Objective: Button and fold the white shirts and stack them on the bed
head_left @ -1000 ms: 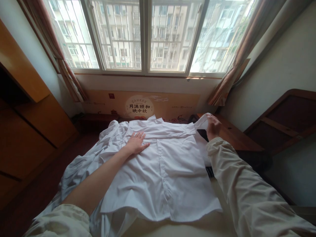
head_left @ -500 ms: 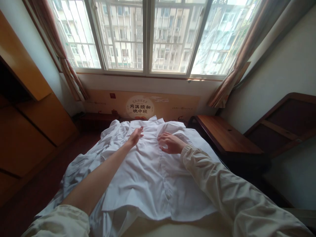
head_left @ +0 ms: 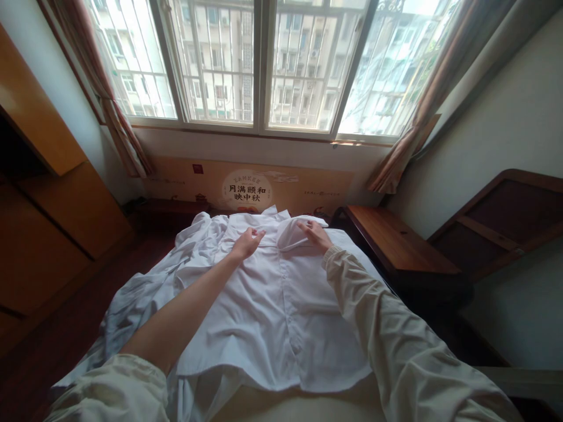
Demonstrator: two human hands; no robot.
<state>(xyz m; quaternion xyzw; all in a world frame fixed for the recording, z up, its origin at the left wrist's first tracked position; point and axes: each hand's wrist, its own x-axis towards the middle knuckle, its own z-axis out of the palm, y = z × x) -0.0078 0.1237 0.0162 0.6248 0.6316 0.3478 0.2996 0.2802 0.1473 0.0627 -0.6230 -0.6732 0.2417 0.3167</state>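
A white button-up shirt (head_left: 246,316) lies spread in front of me, its button strip down the middle and its hem toward me. My right hand (head_left: 314,233) is at the upper right of the shirt, fingers closed on a raised flap of cloth near the collar. My left hand (head_left: 250,242) hovers just left of the button strip, fingers loosely bent and apart from the thumb, with no cloth visible in them. Whether it touches the shirt is unclear.
More crumpled white cloth (head_left: 145,299) lies to the left, under and beside the shirt. A brown wooden bench-like piece (head_left: 400,240) stands at the right. Orange cabinets (head_left: 48,234) line the left. A printed cardboard panel (head_left: 176,179) leans below the barred window (head_left: 220,64).
My right hand has moved up and right from the button strip, and a flap of shirt front is lifted with it. My left hand has shifted slightly right, its fingers more bent.
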